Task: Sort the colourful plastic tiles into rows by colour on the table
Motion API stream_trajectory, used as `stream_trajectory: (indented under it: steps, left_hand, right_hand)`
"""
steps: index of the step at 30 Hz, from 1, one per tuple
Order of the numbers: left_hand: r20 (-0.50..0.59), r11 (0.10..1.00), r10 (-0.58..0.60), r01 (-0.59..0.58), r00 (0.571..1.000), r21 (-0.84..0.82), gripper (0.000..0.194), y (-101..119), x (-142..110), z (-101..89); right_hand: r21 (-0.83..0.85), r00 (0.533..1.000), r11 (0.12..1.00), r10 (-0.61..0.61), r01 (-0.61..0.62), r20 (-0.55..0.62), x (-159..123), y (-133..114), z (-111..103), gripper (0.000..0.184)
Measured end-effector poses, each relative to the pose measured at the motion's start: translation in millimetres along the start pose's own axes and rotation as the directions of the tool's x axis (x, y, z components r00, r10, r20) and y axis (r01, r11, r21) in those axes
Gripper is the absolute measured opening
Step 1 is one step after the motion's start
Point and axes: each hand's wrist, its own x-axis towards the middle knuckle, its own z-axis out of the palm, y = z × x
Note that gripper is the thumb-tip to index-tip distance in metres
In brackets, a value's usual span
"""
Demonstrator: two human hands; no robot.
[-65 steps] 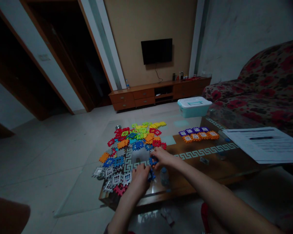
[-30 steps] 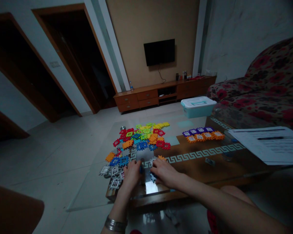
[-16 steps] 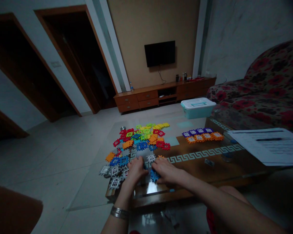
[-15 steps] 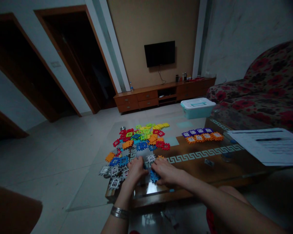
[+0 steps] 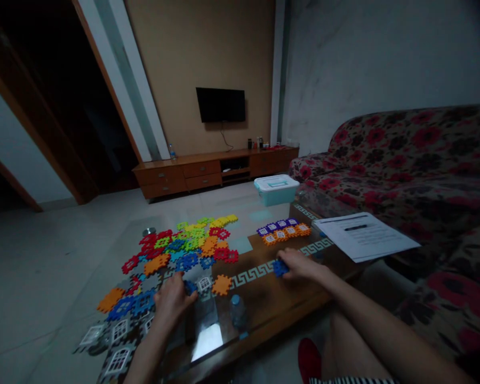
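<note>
Touching a blue waffle block (image 5: 280, 268) with the right hand (image 5: 302, 265)

Bodily inspection, as seen from within the room. The person's left hand (image 5: 173, 301) and right hand (image 5: 302, 265) are both bare, with no glove, ring or tape visible on either. The left forearm (image 5: 143, 357) and right forearm (image 5: 378, 325) are likewise uncovered, with no sleeve showing on either arm in this view. A bare leg (image 5: 350, 346) is visible at the lower edge. Beside it sits a red item of footwear (image 5: 309, 360), its exact type too dark and too cut off to determine. A black-and-white striped hem (image 5: 352, 381) of a garment runs along the bottom edge; the rest of that garment is out of view.
</note>
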Motion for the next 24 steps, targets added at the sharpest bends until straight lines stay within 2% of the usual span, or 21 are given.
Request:
stream_trajectory:
  steps: [2,4,7,9,11,14,16,18,21,24]
  left_hand:
    - [0.029,1.000,0.005,-0.005,1.000,0.001,0.049,-1.0,2.1,4.0]
    - [0.050,1.000,0.006,-0.007,0.999,0.011,0.049,-1.6,2.7,8.3]
    - [0.048,1.000,0.011,-0.012,0.999,0.029,0.046,-2.5,1.7,13.7]
    - [0.039,0.999,0.028,-0.030,0.999,0.037,0.043,-3.2,0.5,16.3]
    - [0.039,0.998,0.037,-0.039,0.999,0.045,0.042,-3.9,0.0,18.3]
    - [0.031,0.999,0.027,-0.028,0.999,0.027,0.047,-4.3,0.9,20.1]
    - [0.001,0.999,0.044,-0.044,0.999,-0.005,0.051,-3.6,1.7,19.7]
    - [-0.031,0.996,0.082,-0.083,0.996,-0.030,0.052,-1.8,1.6,17.9]
    - [-0.025,0.990,0.134,-0.135,0.991,-0.050,0.053,1.8,-0.7,14.5]
    - [0.004,0.983,0.170,-0.169,0.985,-0.064,0.054,3.2,-2.6,14.8]
  right_hand:
    - [-0.011,0.989,0.989,0.147,-0.147,-0.014,-7.5,54.4,-4.6,0.034]
    - [0.042,0.976,0.976,0.215,-0.213,-0.047,-14.5,96.2,-8.8,0.030]
    - [0.208,0.977,0.957,0.211,-0.201,-0.032,-20.1,126.7,-12.1,0.036]
    - [0.301,0.983,0.941,0.179,-0.157,-0.047,-20.1,126.8,-12.2,0.046]
    - [0.348,0.990,0.935,0.110,-0.074,-0.083,-17.3,115.7,-12.2,0.057]
    - [0.334,0.989,0.932,-0.112,0.139,-0.099,-7.5,90.4,-13.7,0.070]
    - [0.289,0.963,0.919,-0.260,0.268,-0.069,2.4,74.5,-15.1,0.070]
    - [0.242,0.938,0.911,-0.345,0.334,0.005,13.3,62.7,-15.6,0.065]
    - [0.196,0.922,0.917,-0.372,0.348,0.105,23.9,55.7,-14.2,0.060]
    - [0.151,0.942,0.943,-0.316,0.298,0.112,19.4,66.0,-12.9,0.052]
